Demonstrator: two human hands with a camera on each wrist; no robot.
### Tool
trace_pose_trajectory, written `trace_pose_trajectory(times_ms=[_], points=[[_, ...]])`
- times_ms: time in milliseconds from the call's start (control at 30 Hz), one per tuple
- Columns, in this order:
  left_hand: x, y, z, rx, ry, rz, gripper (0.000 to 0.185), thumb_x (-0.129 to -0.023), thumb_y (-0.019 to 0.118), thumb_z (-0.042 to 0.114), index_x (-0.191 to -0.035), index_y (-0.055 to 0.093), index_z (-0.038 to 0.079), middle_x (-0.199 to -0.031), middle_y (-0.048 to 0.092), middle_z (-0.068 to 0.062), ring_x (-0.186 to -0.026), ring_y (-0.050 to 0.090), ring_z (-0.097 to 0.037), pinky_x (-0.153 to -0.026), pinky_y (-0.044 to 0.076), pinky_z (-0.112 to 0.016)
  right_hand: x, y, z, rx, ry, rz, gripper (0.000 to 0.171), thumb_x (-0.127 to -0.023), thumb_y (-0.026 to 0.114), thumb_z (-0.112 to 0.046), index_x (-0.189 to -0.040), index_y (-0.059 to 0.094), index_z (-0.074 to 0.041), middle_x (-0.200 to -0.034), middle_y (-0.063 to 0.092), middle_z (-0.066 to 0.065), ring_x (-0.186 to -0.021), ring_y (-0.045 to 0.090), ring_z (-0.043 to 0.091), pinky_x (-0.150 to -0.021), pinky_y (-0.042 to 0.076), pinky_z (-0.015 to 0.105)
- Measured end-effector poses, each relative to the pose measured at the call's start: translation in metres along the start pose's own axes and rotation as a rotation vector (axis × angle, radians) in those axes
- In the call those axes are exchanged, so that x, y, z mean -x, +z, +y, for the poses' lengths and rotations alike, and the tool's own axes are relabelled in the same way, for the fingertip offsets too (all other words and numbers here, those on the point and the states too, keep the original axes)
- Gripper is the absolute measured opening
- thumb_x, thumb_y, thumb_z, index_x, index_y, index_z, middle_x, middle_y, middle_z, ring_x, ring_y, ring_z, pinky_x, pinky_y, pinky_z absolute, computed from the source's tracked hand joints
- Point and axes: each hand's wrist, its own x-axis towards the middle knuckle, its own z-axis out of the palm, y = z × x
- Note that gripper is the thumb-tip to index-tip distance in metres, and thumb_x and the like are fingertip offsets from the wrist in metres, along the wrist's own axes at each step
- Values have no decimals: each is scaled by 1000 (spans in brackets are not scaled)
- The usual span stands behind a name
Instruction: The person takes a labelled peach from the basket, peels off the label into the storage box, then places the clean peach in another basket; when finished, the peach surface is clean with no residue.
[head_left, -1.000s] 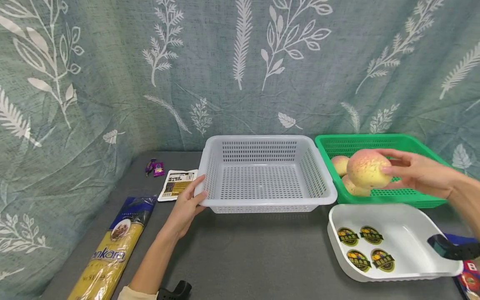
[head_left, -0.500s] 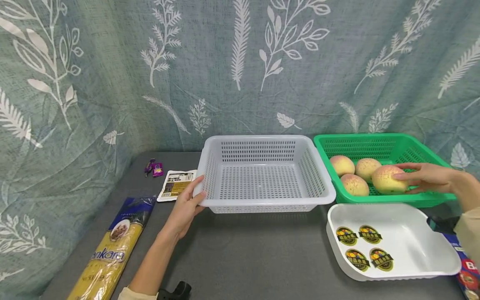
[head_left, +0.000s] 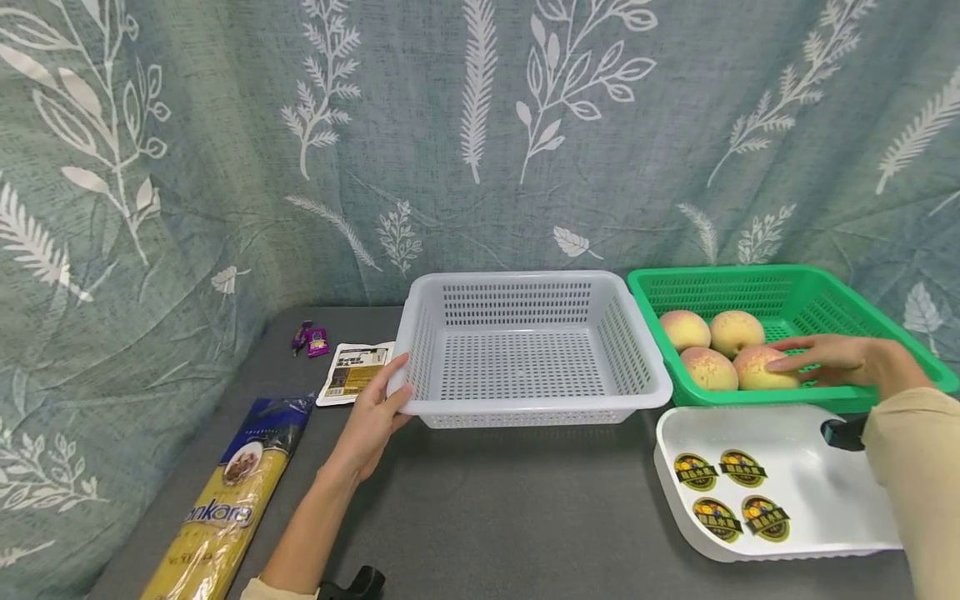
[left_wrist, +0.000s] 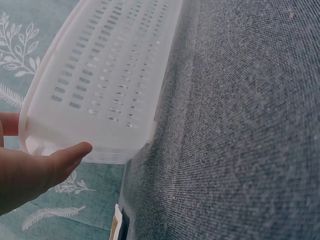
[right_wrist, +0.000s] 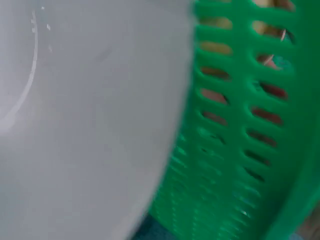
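My left hand (head_left: 390, 398) grips the front-left corner of an empty white slotted basket (head_left: 525, 414) on the grey table; in the left wrist view the thumb (left_wrist: 67, 157) presses that corner of the basket (left_wrist: 110, 75). My right hand (head_left: 795, 360) reaches into the green basket (head_left: 757, 282) and holds a peach (head_left: 752, 372) resting on its floor. Three more peaches (head_left: 708, 369) lie beside it. The right wrist view is blurred, showing only the green basket's wall (right_wrist: 240, 125) and a white tray (right_wrist: 90, 125).
A white tray (head_left: 813, 479) with several round stickers sits in front of the green basket. A long spaghetti packet (head_left: 217, 500), a flat sachet (head_left: 352, 371) and a purple wrapper (head_left: 311, 339) lie at the left. A leaf-patterned curtain hangs behind.
My right hand has carried the peach from above the green basket down onto its floor beside the others. The left hand and the white basket have stayed still.
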Motion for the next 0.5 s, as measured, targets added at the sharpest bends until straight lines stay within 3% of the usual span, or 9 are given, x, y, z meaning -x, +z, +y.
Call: trace_pose_trajectory(times_ms=[133,500], points=[[0,1,-1,4,1,-1,50,-103,31,2,-151,17,3,-151,20,-22,-133,29,-37,-106,25,-55,-4,4,0,-26,9,-3,89,-99,52,-29,-144,-12,13,-143,-17,41,-131,2,57,-107,25,54],[4,-6,0,0,0,19,50,-103,31,2,-151,17,4,-151,21,-22,-132,29,-37,-106,26,-56,-16,2,-5,42,21,19,87,-100,46,-41,-146,-6,11,-145,-10,40,-131,5,57,-104,26,59]])
